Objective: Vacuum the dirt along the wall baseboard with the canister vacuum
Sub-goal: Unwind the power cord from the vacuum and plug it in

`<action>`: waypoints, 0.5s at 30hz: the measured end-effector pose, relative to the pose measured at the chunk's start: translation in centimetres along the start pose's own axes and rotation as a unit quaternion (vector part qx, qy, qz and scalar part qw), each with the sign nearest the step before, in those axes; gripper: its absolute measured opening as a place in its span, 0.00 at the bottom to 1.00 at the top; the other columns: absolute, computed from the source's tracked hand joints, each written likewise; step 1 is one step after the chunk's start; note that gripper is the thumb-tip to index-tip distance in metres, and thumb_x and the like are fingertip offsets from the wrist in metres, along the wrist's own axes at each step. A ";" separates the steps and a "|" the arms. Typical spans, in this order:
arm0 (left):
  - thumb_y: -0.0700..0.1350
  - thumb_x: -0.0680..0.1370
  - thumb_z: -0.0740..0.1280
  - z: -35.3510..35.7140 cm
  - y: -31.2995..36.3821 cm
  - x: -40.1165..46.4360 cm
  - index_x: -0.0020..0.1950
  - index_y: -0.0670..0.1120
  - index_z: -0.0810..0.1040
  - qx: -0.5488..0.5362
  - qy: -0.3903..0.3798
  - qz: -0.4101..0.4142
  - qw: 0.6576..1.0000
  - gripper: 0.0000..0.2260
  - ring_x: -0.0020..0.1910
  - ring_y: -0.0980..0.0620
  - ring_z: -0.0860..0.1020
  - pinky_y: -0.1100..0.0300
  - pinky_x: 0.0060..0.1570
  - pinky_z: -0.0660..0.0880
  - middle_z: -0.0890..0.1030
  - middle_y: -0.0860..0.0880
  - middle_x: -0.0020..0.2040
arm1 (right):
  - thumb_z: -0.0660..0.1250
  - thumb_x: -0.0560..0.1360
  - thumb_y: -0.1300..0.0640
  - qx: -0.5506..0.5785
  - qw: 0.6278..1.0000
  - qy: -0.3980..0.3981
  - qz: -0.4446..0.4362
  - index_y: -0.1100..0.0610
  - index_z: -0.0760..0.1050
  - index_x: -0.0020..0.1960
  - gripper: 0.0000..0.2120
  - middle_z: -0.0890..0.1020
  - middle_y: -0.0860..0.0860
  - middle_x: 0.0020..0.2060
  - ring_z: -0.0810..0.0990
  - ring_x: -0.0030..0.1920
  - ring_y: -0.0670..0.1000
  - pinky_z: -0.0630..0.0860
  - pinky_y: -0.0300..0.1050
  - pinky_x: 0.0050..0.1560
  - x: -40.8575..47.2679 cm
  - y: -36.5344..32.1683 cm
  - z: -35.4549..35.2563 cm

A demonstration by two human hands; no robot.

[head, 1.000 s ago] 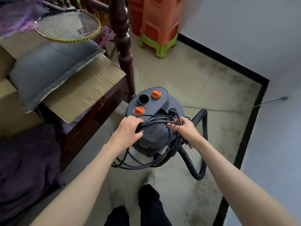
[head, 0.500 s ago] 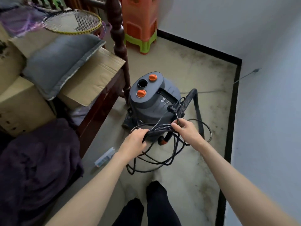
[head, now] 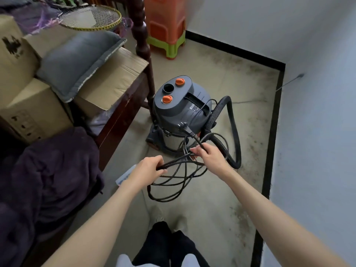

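A grey canister vacuum (head: 179,110) with two orange caps stands on the floor by the bed post. Its ribbed black hose (head: 233,132) loops out to the right and back down. A coil of black power cord (head: 173,182) hangs in front of the vacuum, off its top. My left hand (head: 149,168) grips the coil's left side and my right hand (head: 207,154) grips its right side, just below the plug (head: 189,132). Dark dirt (head: 256,143) speckles the floor along the black baseboard (head: 272,132) on the right wall.
A wooden bed (head: 119,120) stacked with cardboard boxes, a grey cushion and a badminton racket lies to the left. Orange and green plastic stools (head: 165,26) stand in the far corner. A thin cable (head: 289,82) runs up the right wall. My feet are below the coil.
The cord coil has come off the vacuum's top and now hangs lower and nearer to me, held in both hands. The view has pulled back from the vacuum.
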State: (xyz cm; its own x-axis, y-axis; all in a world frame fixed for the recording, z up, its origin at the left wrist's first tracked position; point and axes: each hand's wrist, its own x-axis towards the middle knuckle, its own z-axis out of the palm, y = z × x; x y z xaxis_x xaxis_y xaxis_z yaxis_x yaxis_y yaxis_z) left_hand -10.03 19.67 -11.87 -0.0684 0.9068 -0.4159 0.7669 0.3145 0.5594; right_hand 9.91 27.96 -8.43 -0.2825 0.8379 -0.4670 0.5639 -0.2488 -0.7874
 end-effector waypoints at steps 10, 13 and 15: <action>0.48 0.78 0.66 2.7 -0.9 -3.8 0.45 0.42 0.71 -0.047 0.102 -0.150 0.982 0.09 0.41 0.46 0.75 0.54 0.40 0.71 0.78 0.43 0.42 | 0.60 0.81 0.50 0.027 0.999 -0.024 0.003 0.51 0.79 0.47 0.11 0.75 0.39 0.28 0.70 0.27 0.39 0.65 0.33 0.33 -2.6 2.2 0.9; 0.48 0.77 0.67 3.5 -1.1 -4.5 0.44 0.42 0.73 -0.069 0.071 -0.175 0.980 0.09 0.44 0.46 0.78 0.52 0.46 0.76 0.80 0.44 0.42 | 0.59 0.82 0.54 0.019 0.999 -0.041 -0.021 0.48 0.78 0.50 0.09 0.73 0.39 0.23 0.69 0.24 0.39 0.64 0.29 0.29 -3.3 2.2 1.0; 0.45 0.76 0.68 4.2 -1.4 -5.0 0.42 0.44 0.74 -0.083 0.046 -0.185 0.978 0.06 0.45 0.46 0.79 0.55 0.47 0.75 0.80 0.46 0.39 | 0.58 0.82 0.59 0.027 0.998 -0.064 -0.005 0.54 0.78 0.48 0.11 0.73 0.44 0.25 0.67 0.26 0.42 0.64 0.31 0.28 -3.4 2.4 1.1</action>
State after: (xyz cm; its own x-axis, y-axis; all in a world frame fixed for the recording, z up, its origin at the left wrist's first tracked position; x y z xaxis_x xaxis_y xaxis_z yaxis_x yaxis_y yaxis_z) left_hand -8.10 13.56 -13.57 -0.3845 0.7410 -0.5505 0.5646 0.6606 0.4948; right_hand 11.37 24.00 -9.20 -0.3873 0.7719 -0.5042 0.5182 -0.2701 -0.8115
